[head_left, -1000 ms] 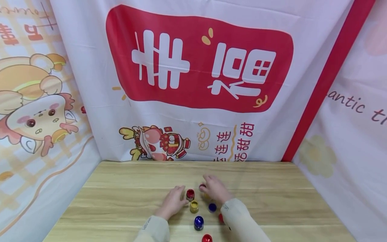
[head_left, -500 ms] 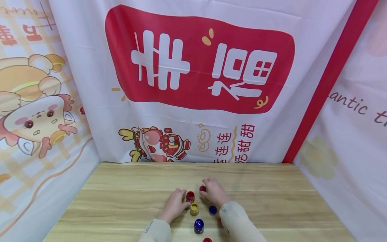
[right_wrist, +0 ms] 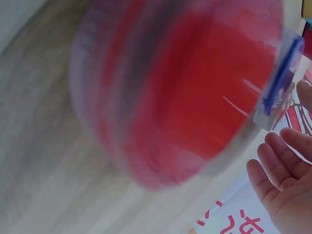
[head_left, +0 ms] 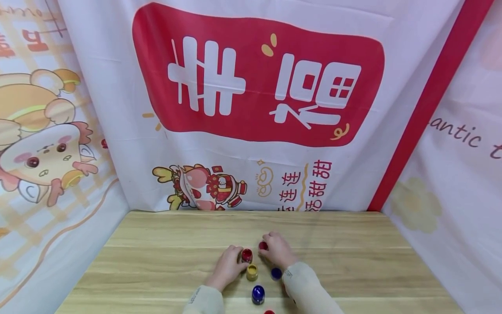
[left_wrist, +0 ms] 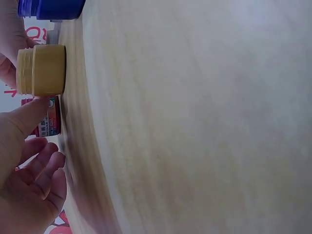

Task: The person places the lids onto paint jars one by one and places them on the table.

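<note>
On the wood-grain tabletop (head_left: 157,257), just beyond the yellow paint jar (head_left: 252,273), the dark red paint jar (head_left: 247,255) stands upright, long axis vertical and mouth up, with the dark red lid (head_left: 263,246) near its right side. I reach forward with both forearms, my left hand (head_left: 228,267) at the jar's left and my right hand (head_left: 279,250) at the lid's right. My left thumb and fingers curl narrowly round the jar, while my right thumb and fingertips pinch the lid.
</note>
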`<state>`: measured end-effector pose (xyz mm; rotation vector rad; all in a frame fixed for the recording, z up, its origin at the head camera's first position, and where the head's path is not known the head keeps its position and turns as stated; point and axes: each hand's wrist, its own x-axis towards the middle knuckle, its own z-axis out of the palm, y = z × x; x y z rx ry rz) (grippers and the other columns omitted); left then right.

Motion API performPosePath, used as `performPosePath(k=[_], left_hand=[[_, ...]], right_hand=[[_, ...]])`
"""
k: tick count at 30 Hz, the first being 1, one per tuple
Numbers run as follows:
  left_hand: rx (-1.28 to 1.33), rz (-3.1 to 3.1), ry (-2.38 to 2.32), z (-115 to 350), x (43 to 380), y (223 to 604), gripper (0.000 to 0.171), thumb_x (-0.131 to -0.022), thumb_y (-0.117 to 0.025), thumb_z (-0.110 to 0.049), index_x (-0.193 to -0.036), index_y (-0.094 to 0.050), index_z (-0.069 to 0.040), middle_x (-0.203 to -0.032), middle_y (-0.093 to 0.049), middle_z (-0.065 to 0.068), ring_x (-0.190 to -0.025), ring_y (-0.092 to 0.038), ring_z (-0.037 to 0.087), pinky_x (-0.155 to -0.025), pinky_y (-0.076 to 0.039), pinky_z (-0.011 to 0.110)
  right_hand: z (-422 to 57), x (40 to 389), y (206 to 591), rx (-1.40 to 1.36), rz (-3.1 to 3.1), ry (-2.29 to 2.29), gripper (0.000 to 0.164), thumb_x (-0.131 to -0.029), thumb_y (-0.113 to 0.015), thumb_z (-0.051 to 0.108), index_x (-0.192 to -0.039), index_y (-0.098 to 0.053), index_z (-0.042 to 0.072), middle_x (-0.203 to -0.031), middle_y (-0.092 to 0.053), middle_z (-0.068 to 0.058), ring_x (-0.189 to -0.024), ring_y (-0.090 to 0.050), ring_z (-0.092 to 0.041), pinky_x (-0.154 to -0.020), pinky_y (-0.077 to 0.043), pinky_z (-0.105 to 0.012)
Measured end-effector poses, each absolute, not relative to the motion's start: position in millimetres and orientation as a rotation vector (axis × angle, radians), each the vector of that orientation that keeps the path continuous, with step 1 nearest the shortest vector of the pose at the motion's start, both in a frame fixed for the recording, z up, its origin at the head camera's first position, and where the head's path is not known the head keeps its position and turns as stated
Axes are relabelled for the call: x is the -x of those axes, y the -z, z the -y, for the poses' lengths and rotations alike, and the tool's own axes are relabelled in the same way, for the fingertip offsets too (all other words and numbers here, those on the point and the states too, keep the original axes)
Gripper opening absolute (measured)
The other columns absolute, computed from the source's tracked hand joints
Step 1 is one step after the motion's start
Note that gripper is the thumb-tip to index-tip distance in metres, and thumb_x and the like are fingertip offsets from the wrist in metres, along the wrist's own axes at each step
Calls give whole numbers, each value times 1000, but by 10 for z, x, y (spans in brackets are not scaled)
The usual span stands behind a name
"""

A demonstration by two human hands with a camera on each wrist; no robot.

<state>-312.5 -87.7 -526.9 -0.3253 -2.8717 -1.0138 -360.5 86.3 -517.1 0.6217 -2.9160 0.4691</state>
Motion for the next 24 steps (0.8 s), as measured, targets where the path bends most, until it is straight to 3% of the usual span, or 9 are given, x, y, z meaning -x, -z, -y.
performPosePath(k=[24], left_hand=[[328, 2810, 996, 835, 3158, 5338, 40, -63, -68, -26, -97, -57, -8, -82, -51, -1, -76, -48, 15, -70, -40, 34]], right_hand=[[-840, 3657, 5213, -651, 2881, -407, 31, -66, -66, 33, -84, -59, 8, -71, -46, 1, -64, -44, -12, -55, -39, -24]])
